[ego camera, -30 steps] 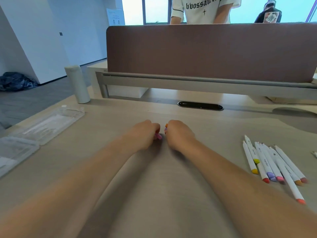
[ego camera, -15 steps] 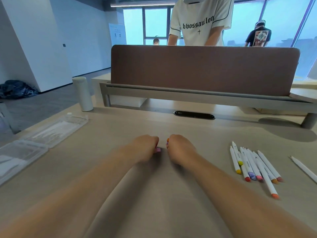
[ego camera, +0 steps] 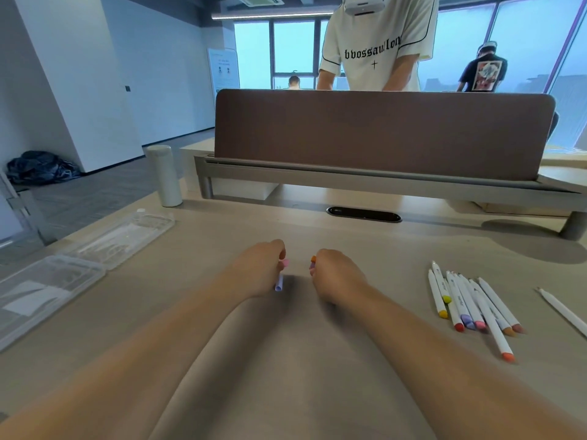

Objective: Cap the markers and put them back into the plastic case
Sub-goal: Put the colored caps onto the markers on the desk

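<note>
Both fists rest on the desk at the middle. My left hand [ego camera: 259,268] grips small pieces: a pink cap [ego camera: 285,263] shows at its knuckles and a pale lilac piece [ego camera: 279,283] sticks out below. My right hand [ego camera: 336,274] is curled round other pieces, with an orange tip [ego camera: 313,259] and a purple bit showing at its front. A small gap separates the two fists. Several white markers [ego camera: 467,304] with coloured ends lie fanned on the right. The clear plastic case [ego camera: 41,282] lies open at the left edge.
A white cylindrical bottle [ego camera: 163,176] stands at the back left. One lone white marker [ego camera: 563,311] lies at the far right. A brown desk divider [ego camera: 381,131] and a cable slot [ego camera: 363,214] sit behind. A person in a white shirt stands beyond the divider.
My fists have drawn slightly apart, and the lilac piece now shows below my left hand. The camera has tilted up, showing more of the room.
</note>
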`<state>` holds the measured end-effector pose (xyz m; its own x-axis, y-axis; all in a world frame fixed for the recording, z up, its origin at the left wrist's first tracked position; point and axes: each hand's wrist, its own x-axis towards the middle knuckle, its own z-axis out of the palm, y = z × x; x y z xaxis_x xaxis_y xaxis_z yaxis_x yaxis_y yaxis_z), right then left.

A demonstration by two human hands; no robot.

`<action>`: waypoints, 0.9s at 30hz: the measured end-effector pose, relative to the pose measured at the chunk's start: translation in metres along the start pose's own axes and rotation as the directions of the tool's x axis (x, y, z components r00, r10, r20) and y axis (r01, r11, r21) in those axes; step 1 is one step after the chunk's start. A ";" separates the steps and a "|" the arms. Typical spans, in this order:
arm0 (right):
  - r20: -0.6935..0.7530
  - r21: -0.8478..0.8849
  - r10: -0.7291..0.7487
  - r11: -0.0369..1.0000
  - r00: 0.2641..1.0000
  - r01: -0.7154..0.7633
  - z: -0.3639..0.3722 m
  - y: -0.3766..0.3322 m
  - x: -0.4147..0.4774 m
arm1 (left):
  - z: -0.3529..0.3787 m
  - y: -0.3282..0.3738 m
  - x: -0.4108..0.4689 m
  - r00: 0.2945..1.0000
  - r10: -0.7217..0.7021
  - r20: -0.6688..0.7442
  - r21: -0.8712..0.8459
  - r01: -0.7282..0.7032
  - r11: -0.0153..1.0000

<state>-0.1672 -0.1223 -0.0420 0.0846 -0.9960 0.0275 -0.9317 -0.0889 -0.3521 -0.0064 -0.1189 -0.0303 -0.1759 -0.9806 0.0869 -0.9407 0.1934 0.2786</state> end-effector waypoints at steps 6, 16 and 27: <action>0.005 0.033 -0.051 0.998 0.999 0.051 0.003 -0.012 -0.006 | 0.006 0.000 -0.012 0.999 0.010 0.034 0.076 -0.013 0.997; 0.017 0.024 -0.078 0.997 0.997 0.078 0.004 -0.011 -0.007 | 0.011 0.006 -0.013 0.993 0.005 0.118 0.119 -0.019 0.993; 0.039 -0.019 -0.098 0.995 0.994 0.099 0.007 -0.014 -0.013 | 0.008 0.025 -0.020 0.987 -0.009 0.162 0.292 -0.040 0.955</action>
<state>-0.1533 -0.1081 -0.0438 0.1891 -0.9816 0.0256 -0.9254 -0.1869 -0.3296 -0.0282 -0.0944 -0.0325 -0.2125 -0.9745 -0.0716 -0.9766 0.2142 -0.0170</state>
